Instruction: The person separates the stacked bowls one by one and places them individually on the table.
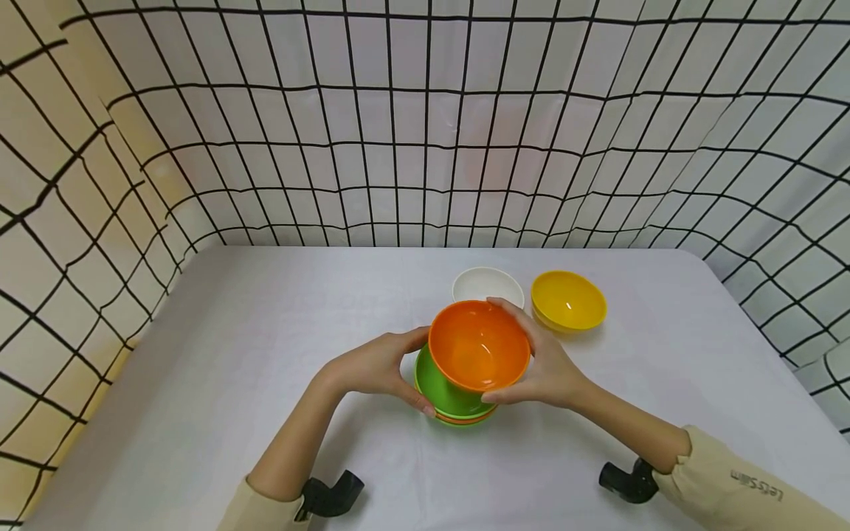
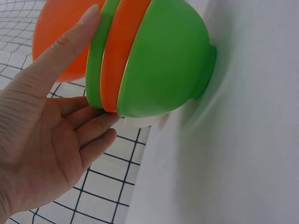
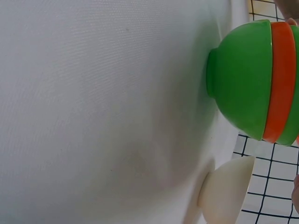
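Observation:
A stack of nested bowls, green, orange and green, stands on the table; its top green bowl (image 1: 441,391) shows in the head view, and its bottom green bowl (image 2: 163,60) faces the left wrist camera. My left hand (image 1: 372,361) holds the stack from the left, thumb and fingers at the upper rims. Above the stack, my right hand (image 1: 547,369) grips an orange bowl (image 1: 479,345) by its right side. This bowl is tilted, its inside towards the head camera, and covers part of the top green bowl. Only bits of the right hand show in the right wrist view.
Behind the orange bowl stands a white bowl (image 1: 488,284), partly hidden. A yellow bowl (image 1: 568,301) is to its right. The table (image 1: 265,317) has a white cover, and a black wire grid (image 1: 428,118) rises along its back and sides.

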### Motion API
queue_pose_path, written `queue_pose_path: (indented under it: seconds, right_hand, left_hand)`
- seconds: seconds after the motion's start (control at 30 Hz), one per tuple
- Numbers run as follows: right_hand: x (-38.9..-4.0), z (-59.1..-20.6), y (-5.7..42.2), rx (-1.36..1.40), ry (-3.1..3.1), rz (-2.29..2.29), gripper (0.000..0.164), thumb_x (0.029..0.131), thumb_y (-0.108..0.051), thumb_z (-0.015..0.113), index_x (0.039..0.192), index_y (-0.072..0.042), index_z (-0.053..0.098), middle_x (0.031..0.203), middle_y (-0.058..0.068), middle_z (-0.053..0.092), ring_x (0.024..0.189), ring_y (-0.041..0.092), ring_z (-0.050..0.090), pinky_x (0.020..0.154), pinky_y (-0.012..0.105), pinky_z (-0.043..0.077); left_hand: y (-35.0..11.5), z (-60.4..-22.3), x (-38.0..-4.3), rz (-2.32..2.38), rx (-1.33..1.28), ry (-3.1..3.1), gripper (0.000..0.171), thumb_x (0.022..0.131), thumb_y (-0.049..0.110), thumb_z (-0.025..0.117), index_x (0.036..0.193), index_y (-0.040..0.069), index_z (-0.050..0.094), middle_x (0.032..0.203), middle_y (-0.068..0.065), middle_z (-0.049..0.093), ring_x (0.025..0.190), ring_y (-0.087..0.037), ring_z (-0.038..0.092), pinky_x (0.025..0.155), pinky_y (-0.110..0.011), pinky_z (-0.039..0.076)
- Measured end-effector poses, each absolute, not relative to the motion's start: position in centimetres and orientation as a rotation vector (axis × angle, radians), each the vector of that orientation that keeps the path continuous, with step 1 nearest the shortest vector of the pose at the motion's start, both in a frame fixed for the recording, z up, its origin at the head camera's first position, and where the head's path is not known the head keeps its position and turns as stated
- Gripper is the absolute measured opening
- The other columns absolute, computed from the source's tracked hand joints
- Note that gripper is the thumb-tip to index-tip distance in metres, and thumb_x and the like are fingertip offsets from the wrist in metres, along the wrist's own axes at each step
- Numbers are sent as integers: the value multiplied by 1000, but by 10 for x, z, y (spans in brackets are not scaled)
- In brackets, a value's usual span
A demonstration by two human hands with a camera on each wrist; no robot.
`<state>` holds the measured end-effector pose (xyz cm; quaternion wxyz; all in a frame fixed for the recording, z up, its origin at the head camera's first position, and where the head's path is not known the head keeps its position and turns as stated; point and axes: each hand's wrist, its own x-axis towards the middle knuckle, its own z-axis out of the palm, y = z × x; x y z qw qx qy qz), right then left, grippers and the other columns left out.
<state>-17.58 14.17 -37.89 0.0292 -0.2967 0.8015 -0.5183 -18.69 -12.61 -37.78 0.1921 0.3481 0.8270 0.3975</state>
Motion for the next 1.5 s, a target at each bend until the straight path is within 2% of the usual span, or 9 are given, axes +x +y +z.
queue_pose_path:
  seconds: [0.2, 0.47, 0.63, 0.97, 1.23, 1.5]
  right_hand:
    - [-177, -378, 145, -904, 2484, -1603, 102, 58, -12, 87, 143, -16, 30, 136, 2, 44, 119, 15, 44, 92, 27, 47]
    - [-178, -370, 149, -856, 2487, -1620, 102, 58, -9, 86, 143, -17, 30, 137, 3, 43, 118, 14, 44, 91, 26, 46]
    - [-182, -364, 150, -858, 2486, -1648, 102, 57, -6, 86, 143, -13, 30, 139, 3, 41, 120, 14, 43, 91, 25, 47]
    - [-184, -358, 155, -821, 2497, -1654, 102, 58, -5, 85, 143, -14, 31, 138, 3, 41, 119, 20, 43, 88, 27, 49]
    - [-185, -355, 160, -771, 2544, -1640, 102, 58, -7, 85, 143, -17, 30, 139, 3, 40, 120, 21, 42, 86, 25, 49]
    - [-188, -356, 165, -766, 2562, -1675, 102, 58, -5, 85, 143, -13, 30, 140, 6, 39, 121, 22, 41, 87, 21, 47]
  left_hand:
    - [-123, -380, -187, 1120, 984, 2308, 97, 61, 39, 85, 141, 22, 34, 138, 18, 41, 130, -1, 35, 108, -29, 30]
    - [-123, -383, -187, 1125, 975, 2313, 101, 58, 44, 85, 142, 27, 31, 139, 20, 39, 129, -3, 36, 108, -29, 30]
    - [-124, -383, -187, 1124, 938, 2316, 103, 58, 44, 85, 143, 25, 30, 140, 17, 39, 130, -6, 36, 108, -31, 30]
    - [-125, -387, -186, 1110, 886, 2325, 101, 59, 42, 85, 142, 25, 31, 137, 16, 42, 129, -9, 38, 108, -33, 30]
    - [-124, -382, -186, 1080, 871, 2341, 101, 59, 44, 85, 142, 24, 31, 135, 13, 46, 129, -11, 39, 107, -36, 32]
    - [-122, -380, -186, 1070, 875, 2341, 102, 59, 45, 85, 143, 24, 30, 136, 13, 45, 129, -11, 39, 107, -36, 32]
